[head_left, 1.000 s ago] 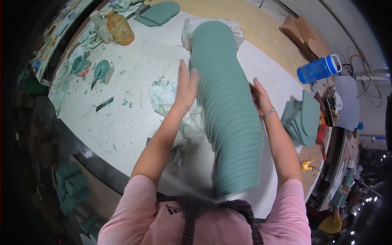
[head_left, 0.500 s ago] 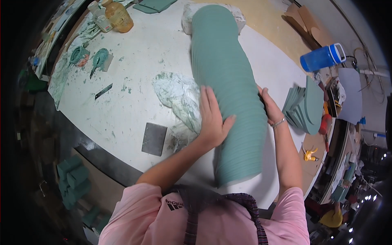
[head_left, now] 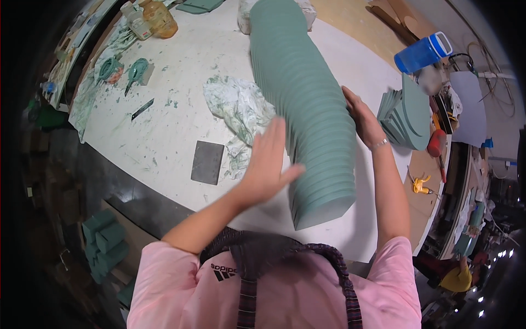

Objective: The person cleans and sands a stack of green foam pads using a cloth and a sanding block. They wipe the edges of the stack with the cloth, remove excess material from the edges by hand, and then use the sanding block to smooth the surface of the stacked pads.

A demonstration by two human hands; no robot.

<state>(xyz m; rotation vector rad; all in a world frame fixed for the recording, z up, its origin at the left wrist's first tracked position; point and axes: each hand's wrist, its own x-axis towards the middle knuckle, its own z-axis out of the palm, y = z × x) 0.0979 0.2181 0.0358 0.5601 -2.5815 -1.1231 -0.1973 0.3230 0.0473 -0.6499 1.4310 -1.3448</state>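
Note:
A long row of green rounded slabs (head_left: 315, 120), packed face to face, runs away from me along the white table (head_left: 164, 156). Beside its near left flank is my left hand (head_left: 267, 164), slightly blurred, fingers straight and thumb out, holding nothing. My right hand (head_left: 364, 120) rests along the right flank, fingers stretched forward and partly hidden against the slabs. A crumpled, green-stained white cloth (head_left: 241, 107) lies left of the row, and a flat dark grey block (head_left: 207, 163) sits nearer to me.
Several loose green slabs (head_left: 410, 118) lean together at the right, near a blue jug (head_left: 423, 53) and a yellow clamp (head_left: 421, 185). At the left are a knife blade (head_left: 142, 109), two paste-smeared green items (head_left: 138, 71) and an amber jar (head_left: 159, 19). A pale block (head_left: 244, 17) backs the row.
My left hand has come off the row's side and moved left and nearer to me. My right hand stays at the right flank. The whole view has shifted slightly.

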